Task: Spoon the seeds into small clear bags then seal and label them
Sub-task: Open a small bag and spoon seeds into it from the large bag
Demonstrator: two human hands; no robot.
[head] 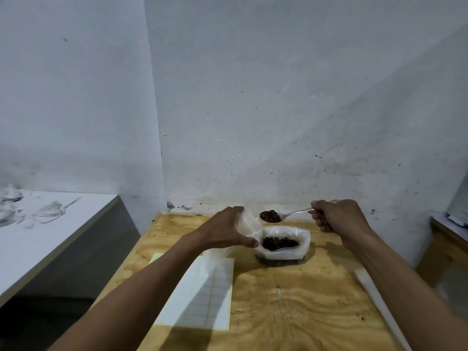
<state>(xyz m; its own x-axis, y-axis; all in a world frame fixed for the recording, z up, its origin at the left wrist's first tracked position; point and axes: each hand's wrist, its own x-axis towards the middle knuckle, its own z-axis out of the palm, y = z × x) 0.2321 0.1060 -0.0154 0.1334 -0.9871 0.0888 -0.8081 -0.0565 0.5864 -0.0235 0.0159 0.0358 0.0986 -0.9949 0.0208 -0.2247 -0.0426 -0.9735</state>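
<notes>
My left hand (224,230) grips a small clear bag (249,221) and holds it upright just left of the seed container (282,245). That container is a tub lined with white plastic, with dark brown seeds in it. My right hand (334,215) is closed on the handle of a clear plastic spoon (291,214). The spoon's bowl is heaped with dark seeds (270,215) and hovers above the container, right beside the bag's mouth. A white sheet of blank labels (202,292) lies on the wooden table (291,305) under my left forearm.
The table stands against a white wall. A long white strip (379,305) lies along the table's right side. A white counter (38,229) with crumpled clear plastic sits to the left, across a dark gap. Another wooden piece of furniture (445,239) stands at the far right.
</notes>
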